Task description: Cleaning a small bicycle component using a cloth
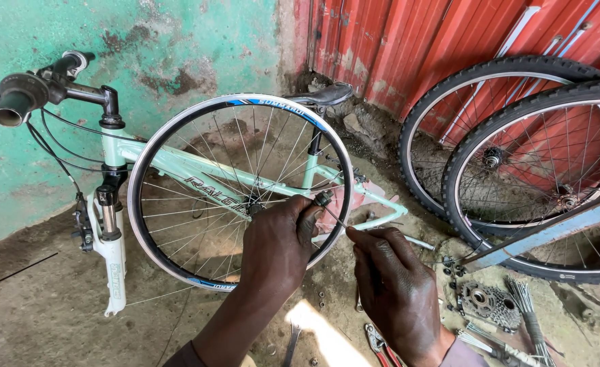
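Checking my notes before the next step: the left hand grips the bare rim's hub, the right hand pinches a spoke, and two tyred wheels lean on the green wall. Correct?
Not quite. In the head view the two tyred wheels lean on the red corrugated wall, not the green one. The left hand at the bare rim's hub and right hand pinching a spoke are right.

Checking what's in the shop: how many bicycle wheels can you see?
3: a bare rim wheel held at its hub by the left hand, and two tyred wheels leaning against the red wall; others may be hidden.
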